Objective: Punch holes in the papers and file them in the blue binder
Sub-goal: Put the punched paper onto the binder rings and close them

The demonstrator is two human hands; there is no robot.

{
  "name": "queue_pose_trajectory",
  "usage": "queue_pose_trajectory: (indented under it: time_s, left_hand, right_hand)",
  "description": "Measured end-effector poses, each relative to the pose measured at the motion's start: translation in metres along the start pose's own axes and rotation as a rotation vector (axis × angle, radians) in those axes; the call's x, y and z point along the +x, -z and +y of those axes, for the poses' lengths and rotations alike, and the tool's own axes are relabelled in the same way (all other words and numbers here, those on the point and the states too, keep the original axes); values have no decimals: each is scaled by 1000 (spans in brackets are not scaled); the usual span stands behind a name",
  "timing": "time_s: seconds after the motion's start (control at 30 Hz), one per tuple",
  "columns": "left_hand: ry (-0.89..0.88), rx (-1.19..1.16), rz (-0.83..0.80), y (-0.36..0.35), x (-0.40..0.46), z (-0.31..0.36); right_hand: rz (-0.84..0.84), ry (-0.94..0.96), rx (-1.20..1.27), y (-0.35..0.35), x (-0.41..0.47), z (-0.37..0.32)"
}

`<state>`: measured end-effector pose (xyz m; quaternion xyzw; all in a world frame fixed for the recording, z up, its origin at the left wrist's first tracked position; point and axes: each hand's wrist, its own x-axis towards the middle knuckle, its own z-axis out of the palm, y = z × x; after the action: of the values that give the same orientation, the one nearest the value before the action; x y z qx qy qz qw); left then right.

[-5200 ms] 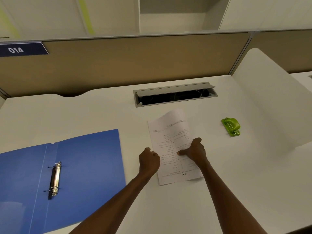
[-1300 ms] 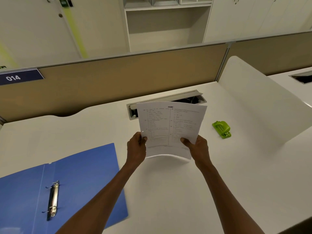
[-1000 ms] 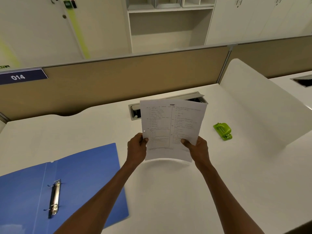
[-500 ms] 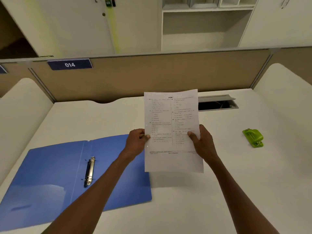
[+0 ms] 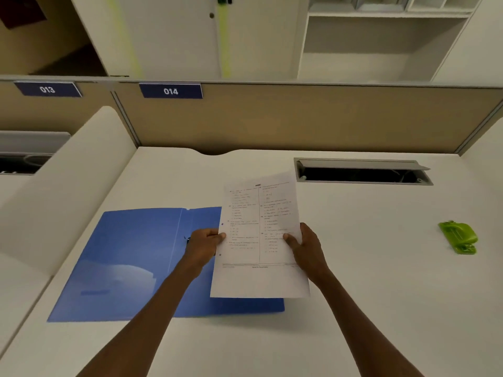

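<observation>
I hold a printed white paper (image 5: 258,240) in both hands above the right half of the open blue binder (image 5: 128,262). My left hand (image 5: 205,247) pinches its left edge, where two punched holes show. My right hand (image 5: 304,246) grips its right edge. The binder lies flat on the white desk (image 5: 367,308); my left hand hides most of its ring clip. The green hole punch (image 5: 460,237) sits on the desk far to the right, apart from both hands.
A grey cable tray (image 5: 362,171) with its lid up is set into the desk behind the paper. A tan partition (image 5: 299,118) with labels 013 and 014 closes the back. White curved dividers (image 5: 68,191) stand at the left and right sides.
The paper was lifted off the desk in both hands, then carried left and lowered over the binder's right half. The view has swung left; the hole punch has stayed in place.
</observation>
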<state>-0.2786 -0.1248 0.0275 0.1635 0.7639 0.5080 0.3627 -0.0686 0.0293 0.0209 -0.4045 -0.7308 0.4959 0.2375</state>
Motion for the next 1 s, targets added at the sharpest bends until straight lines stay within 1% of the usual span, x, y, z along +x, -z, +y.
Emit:
queue_pose_trajectory:
  time_s: [0.17, 0.23, 0.53, 0.83, 1.0]
  left_hand:
    - [51, -59, 241, 31, 5, -17]
    - [79, -62, 283, 42, 8, -22]
    - [125, -96, 291, 63, 23, -35]
    - [114, -35, 342, 61, 34, -41]
    - [130, -19, 329, 62, 41, -47]
  right_hand:
    - [-47, -8, 16, -42, -5, -7]
    - [-52, -13, 16, -55, -6, -9]
    - [-58, -30, -40, -93, -4, -16]
    - [-42, -42, -69, -102, 2, -16]
    - [-27, -56, -68, -105, 1, -13]
